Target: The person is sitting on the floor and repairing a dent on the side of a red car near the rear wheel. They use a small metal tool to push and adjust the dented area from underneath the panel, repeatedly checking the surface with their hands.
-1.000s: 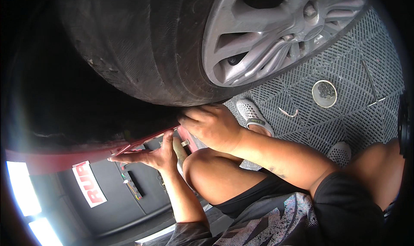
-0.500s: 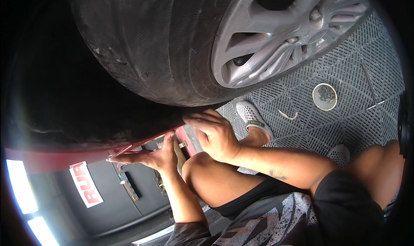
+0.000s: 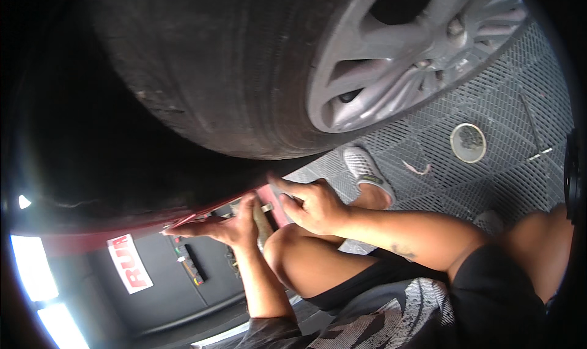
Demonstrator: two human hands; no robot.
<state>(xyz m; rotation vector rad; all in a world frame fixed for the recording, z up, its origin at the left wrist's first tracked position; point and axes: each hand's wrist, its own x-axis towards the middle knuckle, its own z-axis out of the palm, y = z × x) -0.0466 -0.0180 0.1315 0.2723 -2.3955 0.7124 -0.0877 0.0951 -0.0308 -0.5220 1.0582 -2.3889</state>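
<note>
A red car body panel [image 3: 92, 241] edges the dark wheel arch [image 3: 140, 184] beside a large tyre [image 3: 214, 86]. My left hand [image 3: 235, 230] lies along the panel's lower red edge, its fingers stretched out to the left and its thumb raised apart; the fingertips are partly lost in shadow. To its right, my right hand [image 3: 318, 206] reaches up at the arch's edge with the index finger stretched out and the other fingers bent. I see nothing held in it. Whether its fingertip touches the dark lining, I cannot tell.
Above the hands looms the silver wheel rim [image 3: 409, 61]. A round tub [image 3: 468, 143] with small dark pieces stands on the grey grid floor [image 3: 428, 193]. My knee [image 3: 293, 251] is close below the hands. A power strip [image 3: 189, 263] and a red-and-white sign [image 3: 129, 264] show at lower left.
My right hand's index finger now points out straighter, away from the bent fingers. The left hand keeps its place at the panel edge. The whole view has shifted slightly.
</note>
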